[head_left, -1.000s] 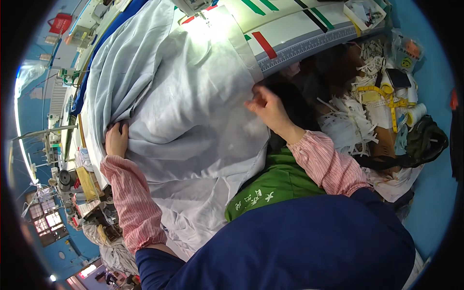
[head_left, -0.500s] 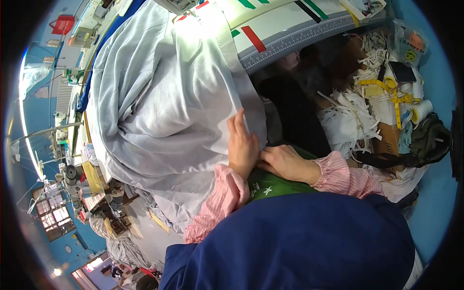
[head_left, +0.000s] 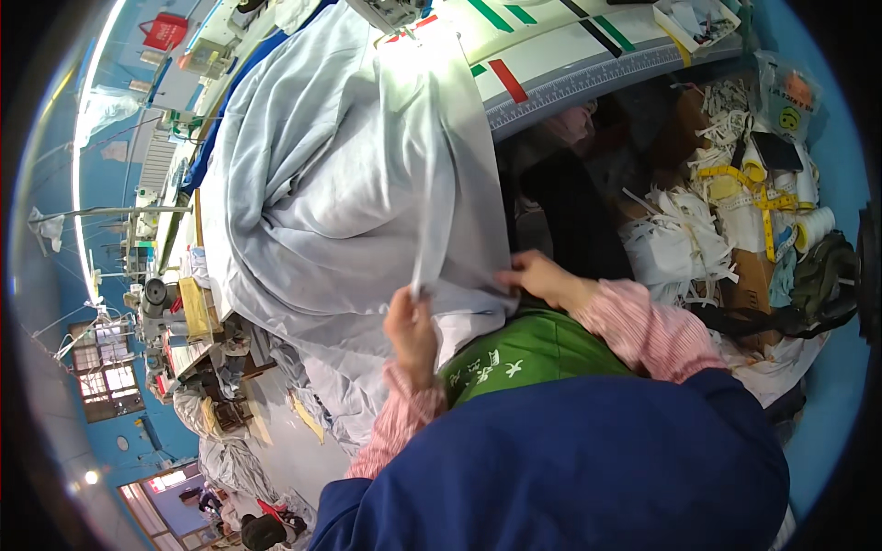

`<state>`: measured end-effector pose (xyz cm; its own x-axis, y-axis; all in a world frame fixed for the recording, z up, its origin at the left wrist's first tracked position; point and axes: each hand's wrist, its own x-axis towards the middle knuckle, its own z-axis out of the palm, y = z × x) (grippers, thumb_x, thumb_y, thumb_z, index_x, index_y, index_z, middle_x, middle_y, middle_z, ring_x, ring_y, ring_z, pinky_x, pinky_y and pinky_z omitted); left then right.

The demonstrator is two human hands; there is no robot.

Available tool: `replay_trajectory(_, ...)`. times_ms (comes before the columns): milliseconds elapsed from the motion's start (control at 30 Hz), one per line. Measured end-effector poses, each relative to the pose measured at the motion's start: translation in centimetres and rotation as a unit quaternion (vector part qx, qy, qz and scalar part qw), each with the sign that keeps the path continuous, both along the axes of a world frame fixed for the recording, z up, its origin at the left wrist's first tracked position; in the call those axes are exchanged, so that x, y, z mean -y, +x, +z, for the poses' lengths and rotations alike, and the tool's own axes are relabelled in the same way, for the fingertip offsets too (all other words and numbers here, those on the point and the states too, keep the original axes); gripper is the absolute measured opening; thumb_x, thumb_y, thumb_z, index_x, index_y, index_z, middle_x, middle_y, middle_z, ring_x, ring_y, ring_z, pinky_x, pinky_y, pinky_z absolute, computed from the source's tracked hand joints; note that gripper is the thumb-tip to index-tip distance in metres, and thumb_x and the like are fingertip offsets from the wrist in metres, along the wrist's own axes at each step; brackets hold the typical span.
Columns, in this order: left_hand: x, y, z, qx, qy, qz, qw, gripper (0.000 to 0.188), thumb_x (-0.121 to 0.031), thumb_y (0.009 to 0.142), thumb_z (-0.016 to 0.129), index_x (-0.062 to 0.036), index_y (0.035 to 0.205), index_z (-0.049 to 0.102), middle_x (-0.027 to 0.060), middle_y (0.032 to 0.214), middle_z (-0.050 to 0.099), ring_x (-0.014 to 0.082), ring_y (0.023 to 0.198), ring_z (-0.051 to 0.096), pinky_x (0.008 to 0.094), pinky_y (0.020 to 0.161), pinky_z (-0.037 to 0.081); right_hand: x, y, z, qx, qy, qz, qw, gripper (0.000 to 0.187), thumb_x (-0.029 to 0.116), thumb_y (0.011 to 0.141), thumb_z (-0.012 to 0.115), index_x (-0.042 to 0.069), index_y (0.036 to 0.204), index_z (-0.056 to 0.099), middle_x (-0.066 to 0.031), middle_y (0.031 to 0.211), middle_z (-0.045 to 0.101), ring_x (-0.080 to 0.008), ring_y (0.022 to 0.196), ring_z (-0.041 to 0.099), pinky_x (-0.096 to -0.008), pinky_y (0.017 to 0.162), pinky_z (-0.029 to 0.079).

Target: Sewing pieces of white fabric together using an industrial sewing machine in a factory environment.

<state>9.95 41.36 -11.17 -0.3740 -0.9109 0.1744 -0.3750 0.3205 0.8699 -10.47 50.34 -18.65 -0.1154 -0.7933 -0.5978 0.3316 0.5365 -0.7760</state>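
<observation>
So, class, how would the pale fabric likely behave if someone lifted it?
The pale fabric is probably floppy, given its many soft folds. It likely bends easily: the left hand pinches a narrow fold. Its wide spread suggests it may drag when lifted by one edge.

The view's top edge crops the sewing machine (head_left: 393,13), and left fingers (head_left: 401,307) hide some pale cloth (head_left: 322,197).

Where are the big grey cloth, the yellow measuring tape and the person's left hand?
Grey cloth (head_left: 358,207): head view, on its rumpled middle.
Yellow measuring tape (head_left: 767,204): head view, where its strips cross.
Left hand (head_left: 411,337): head view, middle of the hand.
</observation>
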Motion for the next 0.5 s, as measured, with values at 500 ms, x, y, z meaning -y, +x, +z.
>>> replay_trajectory(500, -5.7, -4.8, 8.6, 0.236, -0.133, -0.435, 0.859, 0.009, -0.007, 0.084, 0.067, -0.0024, 0.081, 0.06, 0.0155, 0.065, 0.059, 0.0324, 0.058, 0.06, 0.0369, 0.055, 0.049, -12.5, 0.8, 9.3, 0.12, -0.164, -0.057, 0.977, 0.012, 0.014, 0.093, 0.061, 0.002, 0.094, 0.063, 0.0016, 0.083, 0.061, -0.0041, 0.075, 0.053, -0.0195, 0.07, 0.044)
